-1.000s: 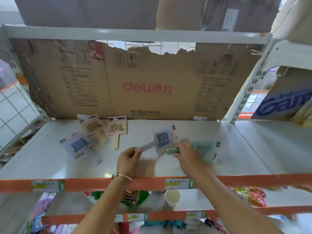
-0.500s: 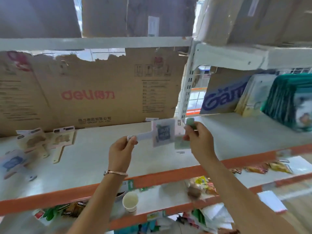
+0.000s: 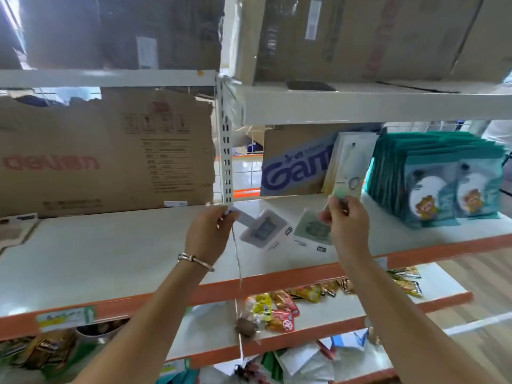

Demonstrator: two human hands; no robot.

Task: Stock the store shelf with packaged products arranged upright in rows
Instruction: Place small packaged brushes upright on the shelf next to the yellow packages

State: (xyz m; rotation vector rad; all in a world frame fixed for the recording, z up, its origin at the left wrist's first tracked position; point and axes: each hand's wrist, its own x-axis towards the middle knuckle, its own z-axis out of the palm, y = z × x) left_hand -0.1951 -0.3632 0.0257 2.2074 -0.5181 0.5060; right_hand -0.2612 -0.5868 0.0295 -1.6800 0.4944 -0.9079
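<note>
Here, the left hand pinched the handle of a lilac pack and the right hand a green pack, both held over the white shelf, near upright teal packs.

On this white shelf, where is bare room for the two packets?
The shelf is bare in front of the brown cardboard, left of the left hand. A smaller patch lies between the post and the teal packs. The right end is crowded.

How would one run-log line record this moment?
left hand: holds blue-print pack by handle | right hand: holds green pack by handle | both over white shelf | teal packs: upright at right
</note>
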